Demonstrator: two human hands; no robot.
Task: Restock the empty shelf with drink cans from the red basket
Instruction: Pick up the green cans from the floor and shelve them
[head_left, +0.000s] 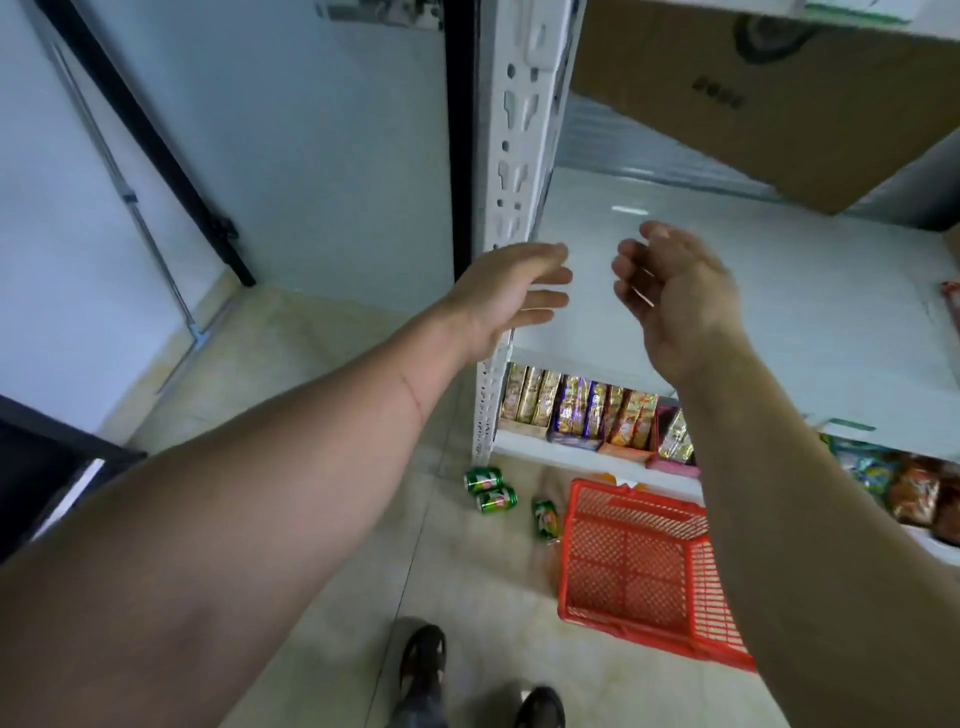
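Up close, left hand (511, 296): released and holding nothing, fingers stretched out toward the right, raised in front of the white upright post of the shelf unit.
Right hand (670, 291): also holding nothing, fingers loosely curled, palm turned toward the left hand; the two hands face each other with a gap between them and do not touch.
Shelf (779, 291): a bare white board right behind and below both hands; nothing stands on the part in view.
Post (514, 135): white perforated metal, running from the top of the view down to the floor at the shelf's left front corner.
Cardboard box (779, 104): brown, on the level above the bare shelf, at upper right.
Snack packs (582, 410): a row of gold, purple and orange packets in trays on the level below the bare shelf.
More packets (909, 493): bright wrappers farther right on that lower level, partly hidden by the right forearm.
Basket (639, 566): red plastic mesh, on the tiled floor in front of the unit, under the right forearm; its visible inside holds no cans.
Cans (491, 488): three green drink cans lying on their sides on the floor, just left of the basket, near the foot of the post.
Shoes (426, 654): dark, at the bottom edge of the view.
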